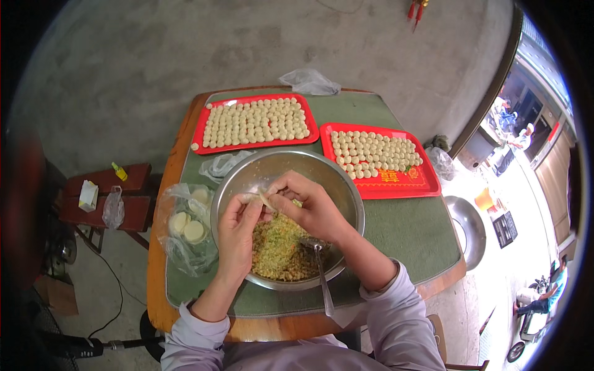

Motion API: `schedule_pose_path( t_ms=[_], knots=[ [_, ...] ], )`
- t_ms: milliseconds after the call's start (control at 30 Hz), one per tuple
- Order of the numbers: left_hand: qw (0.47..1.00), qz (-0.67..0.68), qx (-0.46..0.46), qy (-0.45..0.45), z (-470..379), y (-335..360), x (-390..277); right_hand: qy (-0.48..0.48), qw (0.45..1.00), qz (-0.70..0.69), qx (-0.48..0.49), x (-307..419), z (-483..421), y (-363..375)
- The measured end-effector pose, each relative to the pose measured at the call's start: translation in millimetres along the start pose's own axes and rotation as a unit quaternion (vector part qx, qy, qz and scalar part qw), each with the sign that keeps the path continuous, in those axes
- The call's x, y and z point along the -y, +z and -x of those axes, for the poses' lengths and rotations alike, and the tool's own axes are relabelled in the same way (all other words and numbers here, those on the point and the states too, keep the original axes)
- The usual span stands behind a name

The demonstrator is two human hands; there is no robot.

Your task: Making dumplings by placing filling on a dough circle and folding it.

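My left hand (241,225) and my right hand (311,206) meet over a large stainless steel bowl (297,160). Between their fingertips is a thin, pale dough wrapper (264,198), pinched from both sides; the fingers partly hide it, so any filling inside cannot be seen. Chopped yellow-green filling with orange bits (283,246) lies in the bowl below. A metal spoon (325,283) rests with its head in the filling and its handle over the near rim. Left of the bowl, round dough wrappers (193,231) sit in a clear plastic bag (169,246).
Two red trays (394,189) (198,134) behind the bowl carry rows of small round dumplings (255,123). The wooden table (160,259) has a green cloth (403,241). Plastic bags (311,82) lie about. A dark red bench (134,178) stands left; people (552,287) are outside right.
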State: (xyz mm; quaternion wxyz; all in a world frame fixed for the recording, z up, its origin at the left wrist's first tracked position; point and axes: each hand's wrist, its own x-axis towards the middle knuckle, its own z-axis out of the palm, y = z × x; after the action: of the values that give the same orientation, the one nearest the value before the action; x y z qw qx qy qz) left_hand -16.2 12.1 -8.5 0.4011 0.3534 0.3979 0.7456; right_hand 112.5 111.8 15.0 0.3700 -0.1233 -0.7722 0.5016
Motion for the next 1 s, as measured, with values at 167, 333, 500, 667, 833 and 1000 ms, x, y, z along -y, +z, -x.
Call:
schedule_pose_path(
  t_ms=[167, 333, 500, 667, 833, 1000],
  knots=[
    [1.0, -0.014, 0.01, -0.004, -0.9, -2.5, -1.1, 0.006, 1.0, -0.014, 0.017, 4.5, -1.3, -2.8],
    [1.0, 0.007, -0.005, 0.0, -0.9, 0.5, -2.6, 0.005, 1.0, -0.011, 0.015, 5.0, -1.0, -3.0],
    [0.999, -0.034, 0.016, 0.019, 1.0, 1.1, -3.4, 0.041, 0.997, -0.069, 0.02, 1.5, -0.2, -3.2],
    [0.996, -0.064, 0.023, 0.049, 4.4, 5.2, -3.0, 0.04, 0.998, -0.05, 0.008, 2.0, 0.4, -4.4],
    [0.997, -0.057, 0.02, 0.046, 4.3, 5.7, -3.2, 0.046, 0.997, -0.061, 0.011, 4.2, 0.1, -4.9],
    [0.998, -0.05, 0.032, 0.033, 5.0, 4.8, -4.3, 0.04, 0.997, -0.065, 0.012, 0.6, 0.1, -4.7]
  ],
)
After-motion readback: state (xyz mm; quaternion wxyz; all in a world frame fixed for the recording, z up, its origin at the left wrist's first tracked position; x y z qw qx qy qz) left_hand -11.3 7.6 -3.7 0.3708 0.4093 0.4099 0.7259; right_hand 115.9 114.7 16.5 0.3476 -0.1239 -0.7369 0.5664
